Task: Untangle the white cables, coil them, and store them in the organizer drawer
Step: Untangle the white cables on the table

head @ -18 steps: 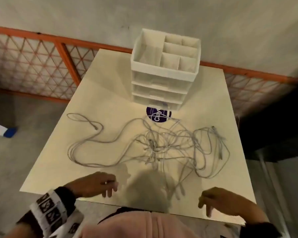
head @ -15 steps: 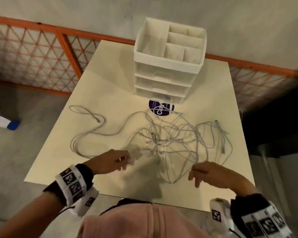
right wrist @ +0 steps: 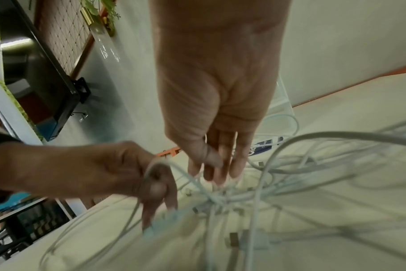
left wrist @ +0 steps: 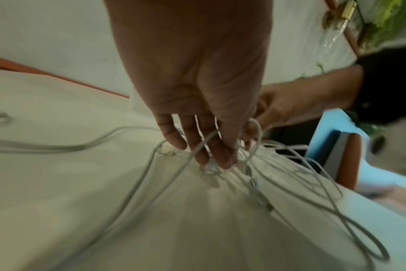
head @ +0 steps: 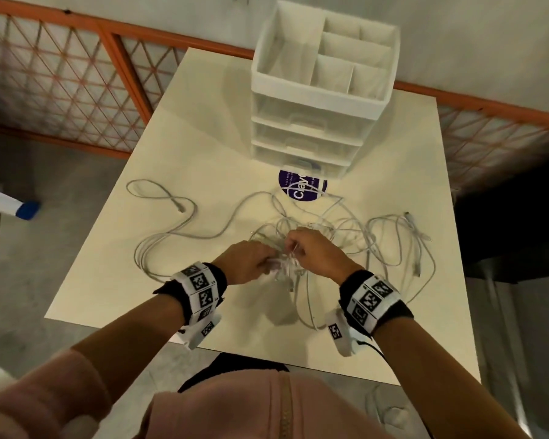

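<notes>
The middle of the table (head: 203, 128) is taken up by the white cables (head: 377, 245), spread from the left loops to the right edge. The knot at the centre is covered by the left hand (head: 248, 264) and the right hand (head: 317, 255), so entry from the near side is blocked there. The far middle is closed off by the organizer (head: 317, 99). Bare tabletop is left at the far left, and at the near left corner.
</notes>
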### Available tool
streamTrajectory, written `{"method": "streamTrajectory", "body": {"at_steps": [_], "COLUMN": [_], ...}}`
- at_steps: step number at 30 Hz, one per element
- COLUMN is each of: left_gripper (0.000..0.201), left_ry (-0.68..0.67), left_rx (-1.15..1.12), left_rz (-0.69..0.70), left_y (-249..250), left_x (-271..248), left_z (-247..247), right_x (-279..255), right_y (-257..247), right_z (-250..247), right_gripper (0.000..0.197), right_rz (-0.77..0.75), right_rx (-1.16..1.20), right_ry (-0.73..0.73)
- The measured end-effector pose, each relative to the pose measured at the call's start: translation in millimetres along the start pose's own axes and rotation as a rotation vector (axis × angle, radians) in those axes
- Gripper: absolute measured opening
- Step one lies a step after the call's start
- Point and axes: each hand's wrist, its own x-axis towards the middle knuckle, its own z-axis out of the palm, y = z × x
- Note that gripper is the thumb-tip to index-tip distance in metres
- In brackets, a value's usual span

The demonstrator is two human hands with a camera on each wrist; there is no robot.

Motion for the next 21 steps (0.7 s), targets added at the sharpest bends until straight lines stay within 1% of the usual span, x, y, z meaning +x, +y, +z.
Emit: {"method": "streamTrajectory", "body": {"at_steps": [2,3,4,6,7,8,10,11,12,13,16,18,21], "left_gripper": [0.019,0.020,0.022,0.027,0.029,0.031,0.032,0.032,0.031,0.032,0.031,0.030,0.031], "left_ry": [0.159,0.213,0.236,0.222,0.214,0.205,0.183,0.167,0.154,0.147,0.156,0.169,0.193], "left_rx": [-0.123,-0.244,-0.369,-0.541,-0.585,-0.614,-0.639,-0.644,-0.643,-0.640,-0.626,-0.601,-0.551], "left_rz": [0.013,-0.011,-0.042,-0.119,-0.139,-0.137,-0.125,-0.123,-0.120,-0.119,-0.139,-0.150,-0.178], "left_y": [-7,-9,-11,-12,-14,-15,-17,-18,-18,-17,-16,-19,-30], "left_x": [4,6,8,11,13,15,18,19,21,22,24,23,21], "left_z": [-9,-15,-22,-34,-39,-41,-44,-44,-45,-46,-49,-52,-55], "right_x": [-2,-3,-4,-3,0,1,8,12,16,19,28,30,32], "right_y": [6,7,7,5,4,3,4,4,3,2,3,5,7], "right_z": [0,-1,-3,-6,-6,-3,4,8,12,16,17,14,9], "right_gripper": [0.026,0.026,0.025,0.022,0.021,0.025,0.042,0.049,0.051,0.050,0.037,0.029,0.025], "right_rz": [-0.063,-0.094,-0.122,-0.175,-0.210,-0.230,-0.226,-0.213,-0.202,-0.185,-0.155,-0.194,-0.248], "right_rx": [0.008,0.035,0.061,0.062,0.022,-0.042,-0.210,-0.286,-0.345,-0.373,-0.395,-0.445,-0.445], "right_ry": [0.127,0.172,0.194,0.170,0.126,0.061,-0.050,-0.073,-0.072,-0.058,-0.019,-0.013,-0.038]}}
